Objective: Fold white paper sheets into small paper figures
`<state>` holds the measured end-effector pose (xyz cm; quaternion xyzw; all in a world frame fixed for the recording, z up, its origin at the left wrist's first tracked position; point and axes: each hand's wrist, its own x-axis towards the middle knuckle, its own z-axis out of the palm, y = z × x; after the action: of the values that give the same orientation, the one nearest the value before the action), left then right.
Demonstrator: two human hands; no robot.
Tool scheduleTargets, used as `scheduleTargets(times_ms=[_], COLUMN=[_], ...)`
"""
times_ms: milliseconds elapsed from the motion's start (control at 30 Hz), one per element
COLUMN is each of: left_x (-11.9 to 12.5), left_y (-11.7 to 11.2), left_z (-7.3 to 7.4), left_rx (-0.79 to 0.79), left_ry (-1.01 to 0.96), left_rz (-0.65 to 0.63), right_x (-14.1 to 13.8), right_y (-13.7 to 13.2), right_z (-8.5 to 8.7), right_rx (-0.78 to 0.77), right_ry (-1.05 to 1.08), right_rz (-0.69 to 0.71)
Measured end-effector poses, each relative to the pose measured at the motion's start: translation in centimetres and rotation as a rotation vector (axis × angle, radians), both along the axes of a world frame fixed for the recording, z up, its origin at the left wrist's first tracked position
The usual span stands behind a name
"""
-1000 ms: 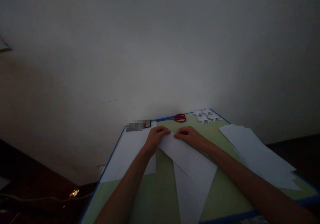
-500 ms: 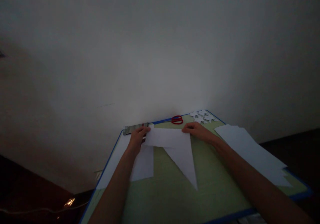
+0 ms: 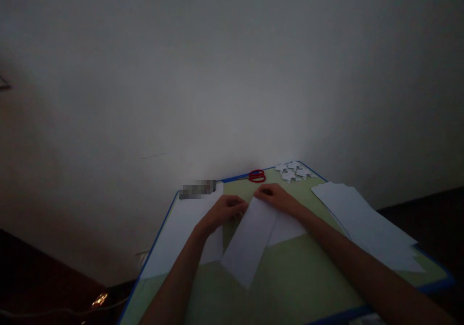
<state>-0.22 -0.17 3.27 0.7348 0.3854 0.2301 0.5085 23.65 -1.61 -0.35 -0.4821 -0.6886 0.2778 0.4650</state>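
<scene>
Over the table's middle is a folded white sheet of paper, its narrow flap slanting down to the left and another part showing at right beneath my wrist. My right hand pinches it at the top corner. At the upper left edge of the fold, the curled fingertips of my left hand close on the paper; the thumb is partly hidden. Flat white paper lies under my left forearm.
Red-handled scissors lie at the back edge, near several white paper stars. A fanned stack of white sheets is at right. A pixelated dark object sits back left. The green table has blue edging and meets a wall.
The folded paper has turned, its flap swinging from pointing left to pointing down-left. My left hand has moved right and down, closer to my right hand, which has shifted slightly left.
</scene>
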Motion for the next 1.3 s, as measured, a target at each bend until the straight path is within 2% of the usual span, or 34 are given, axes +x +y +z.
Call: scheduleTargets(times_ms=[167,333,633,867,967,1033,1133,1300], left_x=[2.2,3.0,2.7,1.0,-0.1,-0.9,-1.4,0.1], left_y=[-0.6,-1.1,-0.9,-0.2,0.3,0.7,1.0,0.4], left_z=[-1.5,-1.3,-1.7,-0.9,-0.5,-0.2,0.4,0.5], left_rx=[0.064,0.172,0.178,0.177,0.154,0.161,0.231,0.376], left_ry=[-0.134,-0.140,0.009,0.153,0.223,0.265,0.287,0.247], left_rz=[0.153,0.179,0.080,-0.034,-0.077,-0.088,-0.052,-0.006], right_x=[-1.9,-1.8,1.1,3.3,3.6,3.3,2.3,0.0], right_y=[-0.7,-1.2,-0.5,0.1,0.4,0.7,1.0,0.5], right_z=[-0.2,0.3,1.0,0.0,-0.5,-0.7,-0.7,-0.5], right_rx=[0.032,0.084,0.177,0.166,0.175,0.194,0.226,0.255], right_ry=[-0.007,-0.065,-0.166,-0.116,-0.069,-0.037,0.002,0.044], right_rz=[0.032,-0.013,-0.316,-0.561,-0.611,-0.593,-0.494,-0.287])
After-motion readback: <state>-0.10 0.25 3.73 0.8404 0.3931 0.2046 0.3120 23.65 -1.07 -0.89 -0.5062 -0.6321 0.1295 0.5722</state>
